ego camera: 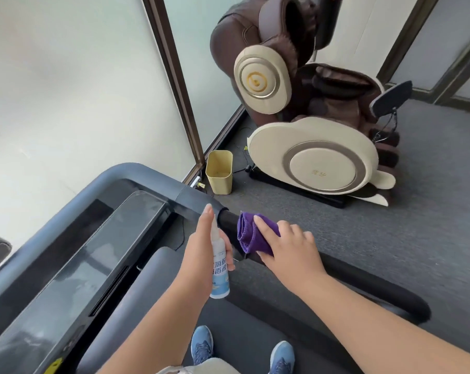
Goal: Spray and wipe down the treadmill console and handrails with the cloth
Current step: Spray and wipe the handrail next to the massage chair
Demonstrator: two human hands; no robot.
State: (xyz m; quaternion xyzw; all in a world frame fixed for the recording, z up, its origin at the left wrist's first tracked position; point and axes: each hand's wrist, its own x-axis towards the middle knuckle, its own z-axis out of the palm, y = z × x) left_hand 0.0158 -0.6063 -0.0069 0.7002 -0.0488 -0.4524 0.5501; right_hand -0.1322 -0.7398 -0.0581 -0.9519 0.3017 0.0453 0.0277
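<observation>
My left hand grips a small white spray bottle with a blue label, index finger stretched up over its nozzle, pointing toward the right handrail. My right hand presses a folded purple cloth around the black padded right handrail, near where it joins the grey frame. The dark glossy treadmill console runs diagonally at the lower left. A second padded bar lies between the console and my left arm.
A brown and cream massage chair stands on the grey carpet beyond the handrail. A yellow bin sits by the frosted glass wall. My blue shoes rest on the treadmill belt below.
</observation>
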